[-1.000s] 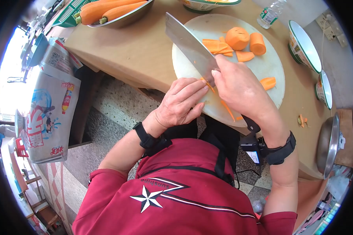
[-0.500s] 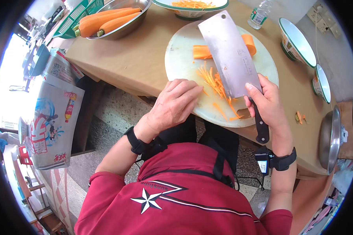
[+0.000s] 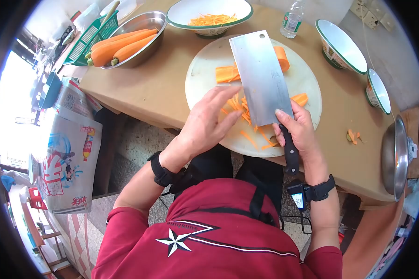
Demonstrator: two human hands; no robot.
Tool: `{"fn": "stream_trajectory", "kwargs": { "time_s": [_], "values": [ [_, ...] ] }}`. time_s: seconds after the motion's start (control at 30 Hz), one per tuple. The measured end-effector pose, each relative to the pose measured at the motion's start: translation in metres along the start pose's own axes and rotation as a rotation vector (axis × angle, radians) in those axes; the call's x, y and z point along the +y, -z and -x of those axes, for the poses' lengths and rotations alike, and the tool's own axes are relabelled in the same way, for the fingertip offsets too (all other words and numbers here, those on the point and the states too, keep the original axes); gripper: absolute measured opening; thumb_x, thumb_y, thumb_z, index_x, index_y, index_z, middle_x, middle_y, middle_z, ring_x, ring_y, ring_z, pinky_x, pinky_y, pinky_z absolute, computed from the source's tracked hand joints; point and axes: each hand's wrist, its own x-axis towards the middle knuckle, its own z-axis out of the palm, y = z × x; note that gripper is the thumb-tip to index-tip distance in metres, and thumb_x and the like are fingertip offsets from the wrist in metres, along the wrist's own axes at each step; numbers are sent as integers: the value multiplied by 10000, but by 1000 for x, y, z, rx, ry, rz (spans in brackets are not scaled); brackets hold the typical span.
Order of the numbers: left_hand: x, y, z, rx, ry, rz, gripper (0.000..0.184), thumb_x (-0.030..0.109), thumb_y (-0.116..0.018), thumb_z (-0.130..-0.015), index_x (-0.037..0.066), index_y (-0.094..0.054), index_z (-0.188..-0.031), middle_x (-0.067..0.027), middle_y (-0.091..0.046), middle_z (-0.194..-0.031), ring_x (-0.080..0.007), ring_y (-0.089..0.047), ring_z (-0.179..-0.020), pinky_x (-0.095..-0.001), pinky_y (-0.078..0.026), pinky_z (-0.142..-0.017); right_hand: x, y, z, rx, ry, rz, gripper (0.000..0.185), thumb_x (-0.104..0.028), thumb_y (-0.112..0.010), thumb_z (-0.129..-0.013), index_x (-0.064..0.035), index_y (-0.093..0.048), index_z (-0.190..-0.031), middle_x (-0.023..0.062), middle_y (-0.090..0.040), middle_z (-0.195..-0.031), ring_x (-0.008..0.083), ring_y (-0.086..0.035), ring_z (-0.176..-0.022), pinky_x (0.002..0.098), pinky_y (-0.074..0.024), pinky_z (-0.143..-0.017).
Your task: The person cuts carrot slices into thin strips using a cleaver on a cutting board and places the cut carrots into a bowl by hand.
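Note:
My right hand (image 3: 300,130) grips a cleaver (image 3: 260,79) by its black handle, thumb against the blade's base. The wide blade lies over the round white cutting board (image 3: 202,60), its holed corner pointing away from me. My left hand (image 3: 209,118) holds nothing; its thumb and fingers are spread beside the blade, over shredded carrot (image 3: 250,136) on the board. Partly behind the blade are a cut carrot chunk (image 3: 227,74) on the left and another carrot piece (image 3: 281,58) on the right. A further carrot piece (image 3: 300,99) shows just beyond my right hand.
Whole carrots (image 3: 121,45) fill a steel bowl (image 3: 156,30) at the back left, beside a green basket (image 3: 91,42). A white bowl (image 3: 177,18) behind the board holds carrot shreds. Rightward stand a plastic bottle (image 3: 291,23), enamel bowls (image 3: 342,44), carrot scraps (image 3: 354,136) and a steel basin (image 3: 395,158).
My left hand has spread its fingers and come over the shreds, close to the blade. The cleaver is turned slightly more upright. The whole view has shifted a little.

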Motion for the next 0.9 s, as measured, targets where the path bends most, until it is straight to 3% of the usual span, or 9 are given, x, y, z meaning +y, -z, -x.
{"fn": "stream_trajectory", "kwargs": {
  "time_s": [0.03,0.1,0.13,0.23,0.27,0.33,0.43,0.67,0.9],
  "values": [
    [-1,-1,-3,0,-5,-4,453,51,-663,-905,17,-552,-1343,-139,-606,-1245,-265,-604,-1116,-359,-483,-977,1,1,0,-6,10,-36,230,-167,-552,-997,-9,-574,-1162,28,-578,-668,67,-490,-442,202,-418,-422],
    [-4,-2,-11,-17,350,559,513,85,-637,-954,-32,-459,-1421,-154,-593,-1288,-216,-591,-1154,-327,-455,-1021,0,1,1,1,19,-54,239,-166,-556,-995,-9,-572,-1175,30,-580,-669,68,-492,-444,202,-419,-422],
    [-1,0,-15,-37,404,627,544,156,-595,-999,-49,-391,-1460,-156,-588,-1290,-199,-585,-1162,-324,-452,-1033,0,1,1,8,23,-70,249,-165,-560,-994,-9,-570,-1187,33,-582,-671,70,-493,-446,202,-420,-421],
    [9,-2,-25,-61,533,928,574,342,-522,-1033,-15,-397,-1466,-150,-593,-1297,-212,-593,-1163,-326,-457,-1025,-2,1,2,-6,25,-138,256,-162,-562,-994,-9,-569,-1200,34,-583,-668,72,-494,-448,203,-421,-422],
    [6,-6,-27,-64,531,924,574,342,-522,-1033,-15,-397,-1466,-150,-593,-1297,-212,-593,-1163,-326,-457,-1025,-2,0,2,-5,29,-141,256,-162,-562,-994,-9,-569,-1200,34,-583,-668,72,-494,-448,203,-421,-422],
    [2,-13,-31,-197,585,1263,682,543,-389,-1032,-6,-426,-1435,-145,-608,-1289,-230,-616,-1139,-361,-496,-985,-1,-2,2,-25,30,-170,249,-154,-563,-993,-10,-570,-1196,34,-584,-668,71,-493,-448,203,-421,-422],
    [10,-16,-33,-182,712,1388,753,636,-313,-1010,-4,-496,-1361,-142,-629,-1265,-251,-638,-1106,-398,-535,-926,1,-2,2,-23,35,-160,239,-149,-565,-992,-6,-574,-1183,33,-584,-670,69,-495,-449,201,-420,-424],
    [-1,-16,-28,-133,763,1434,730,636,-322,-1009,-2,-585,-1245,-151,-666,-1179,-252,-662,-1047,-412,-561,-857,4,-1,2,-36,48,-118,202,-148,-556,-997,-6,-580,-1139,29,-583,-671,66,-501,-455,204,-423,-428],
    [-18,-14,-26,-174,645,1534,682,598,-361,-1017,-19,-601,-1182,-163,-683,-1093,-255,-667,-976,-394,-538,-863,5,-3,2,-27,79,-111,181,-141,-551,-998,-5,-579,-1115,31,-584,-672,67,-503,-453,206,-427,-432]
  ]
}}
